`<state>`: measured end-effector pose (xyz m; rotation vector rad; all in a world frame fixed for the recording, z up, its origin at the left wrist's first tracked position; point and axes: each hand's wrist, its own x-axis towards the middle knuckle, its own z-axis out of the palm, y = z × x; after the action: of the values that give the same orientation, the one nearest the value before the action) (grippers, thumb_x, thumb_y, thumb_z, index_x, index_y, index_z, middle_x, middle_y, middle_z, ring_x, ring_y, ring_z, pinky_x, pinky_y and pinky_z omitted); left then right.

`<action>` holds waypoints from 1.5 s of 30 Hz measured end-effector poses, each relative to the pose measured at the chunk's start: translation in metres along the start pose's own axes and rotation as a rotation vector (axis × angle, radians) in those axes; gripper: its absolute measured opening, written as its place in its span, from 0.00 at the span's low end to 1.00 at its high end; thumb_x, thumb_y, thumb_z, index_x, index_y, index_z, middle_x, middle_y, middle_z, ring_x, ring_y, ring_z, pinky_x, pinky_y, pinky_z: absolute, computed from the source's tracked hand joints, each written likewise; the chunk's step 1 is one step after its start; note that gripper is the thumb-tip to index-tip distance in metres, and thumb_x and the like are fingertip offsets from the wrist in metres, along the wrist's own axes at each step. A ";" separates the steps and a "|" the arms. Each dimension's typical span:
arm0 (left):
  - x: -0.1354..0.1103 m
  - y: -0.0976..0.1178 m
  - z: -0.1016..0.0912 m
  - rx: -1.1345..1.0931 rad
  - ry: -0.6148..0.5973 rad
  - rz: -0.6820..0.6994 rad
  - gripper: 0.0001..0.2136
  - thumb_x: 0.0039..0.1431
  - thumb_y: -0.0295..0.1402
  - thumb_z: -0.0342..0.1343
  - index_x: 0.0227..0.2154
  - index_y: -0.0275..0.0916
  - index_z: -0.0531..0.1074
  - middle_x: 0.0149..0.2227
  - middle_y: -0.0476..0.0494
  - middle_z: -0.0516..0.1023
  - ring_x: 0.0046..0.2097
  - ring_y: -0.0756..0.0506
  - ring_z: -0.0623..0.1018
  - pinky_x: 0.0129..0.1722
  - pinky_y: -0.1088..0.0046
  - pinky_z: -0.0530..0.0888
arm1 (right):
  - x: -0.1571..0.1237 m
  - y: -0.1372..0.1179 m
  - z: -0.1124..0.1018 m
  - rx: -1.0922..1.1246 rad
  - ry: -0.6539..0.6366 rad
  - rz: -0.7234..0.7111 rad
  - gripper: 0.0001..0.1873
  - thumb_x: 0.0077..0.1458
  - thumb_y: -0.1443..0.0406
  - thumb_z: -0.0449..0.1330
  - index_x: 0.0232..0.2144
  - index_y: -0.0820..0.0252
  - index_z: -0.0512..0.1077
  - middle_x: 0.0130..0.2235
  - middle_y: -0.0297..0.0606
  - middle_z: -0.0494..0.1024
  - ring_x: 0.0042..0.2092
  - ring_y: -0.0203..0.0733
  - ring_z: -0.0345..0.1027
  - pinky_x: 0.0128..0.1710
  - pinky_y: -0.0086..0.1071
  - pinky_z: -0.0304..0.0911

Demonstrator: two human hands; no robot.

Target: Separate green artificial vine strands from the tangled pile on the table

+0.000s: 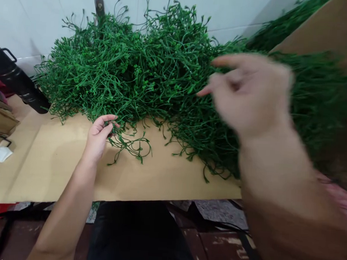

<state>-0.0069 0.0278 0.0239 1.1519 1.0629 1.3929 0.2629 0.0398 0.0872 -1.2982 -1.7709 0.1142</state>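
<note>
A large heap of green artificial plant stems (130,69), thin and curly with small buds at their tips, covers the back of the cardboard sheet (159,176). At the heap's front edge, my left hand (99,132) is closed, thumb and fingers pinching a few green plastic stems (136,145) that trail to the right over the cardboard. My right hand (248,91) is raised over the right part of the heap, blurred by motion. Its index finger and thumb are apart, with nothing visible between them; the other fingers are curled.
A black bottle (21,79) leans at the left, beside cardboard pieces (1,117) and a crumpled white scrap (2,153). White tiles (37,10) form the wall behind. On the right stands a cardboard panel (321,33) with more greenery around it. My dark-clothed lap is below the front edge.
</note>
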 end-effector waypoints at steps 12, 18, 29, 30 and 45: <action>-0.003 -0.002 0.004 0.064 -0.026 0.068 0.15 0.45 0.34 0.64 0.37 0.40 0.71 0.20 0.55 0.66 0.22 0.55 0.66 0.22 0.81 0.64 | -0.026 -0.038 0.113 0.500 -0.535 -0.119 0.06 0.53 0.66 0.53 0.29 0.64 0.66 0.28 0.35 0.67 0.30 0.32 0.59 0.31 0.28 0.57; -0.006 -0.005 0.009 0.113 -0.143 0.016 0.18 0.45 0.39 0.63 0.40 0.40 0.70 0.27 0.51 0.72 0.28 0.54 0.70 0.25 0.79 0.65 | -0.022 -0.027 0.109 0.772 -0.412 0.144 0.12 0.52 0.59 0.56 0.25 0.61 0.61 0.24 0.30 0.60 0.26 0.29 0.55 0.26 0.27 0.54; -0.010 -0.003 0.003 0.361 0.075 0.251 0.13 0.54 0.43 0.54 0.32 0.39 0.74 0.29 0.48 0.74 0.32 0.51 0.72 0.35 0.75 0.69 | -0.031 -0.021 0.116 0.833 -0.131 0.226 0.18 0.50 0.52 0.57 0.25 0.58 0.59 0.22 0.29 0.58 0.24 0.29 0.54 0.24 0.28 0.54; -0.012 -0.004 0.005 0.357 0.037 0.240 0.13 0.53 0.44 0.55 0.33 0.39 0.74 0.30 0.48 0.74 0.33 0.51 0.72 0.36 0.74 0.69 | -0.032 -0.023 0.116 0.821 -0.125 0.202 0.16 0.51 0.53 0.56 0.25 0.59 0.59 0.22 0.29 0.59 0.24 0.30 0.53 0.24 0.28 0.54; -0.013 -0.007 0.023 -0.018 -0.024 -0.077 0.10 0.48 0.40 0.60 0.26 0.40 0.69 0.25 0.53 0.71 0.26 0.53 0.71 0.26 0.78 0.69 | -0.045 -0.046 0.118 1.128 -0.552 0.284 0.28 0.46 0.43 0.56 0.19 0.60 0.55 0.21 0.27 0.56 0.25 0.27 0.52 0.27 0.26 0.58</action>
<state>0.0171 0.0161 0.0191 1.1011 1.0647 1.3232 0.1495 0.0317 0.0162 -0.6560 -1.4760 1.5083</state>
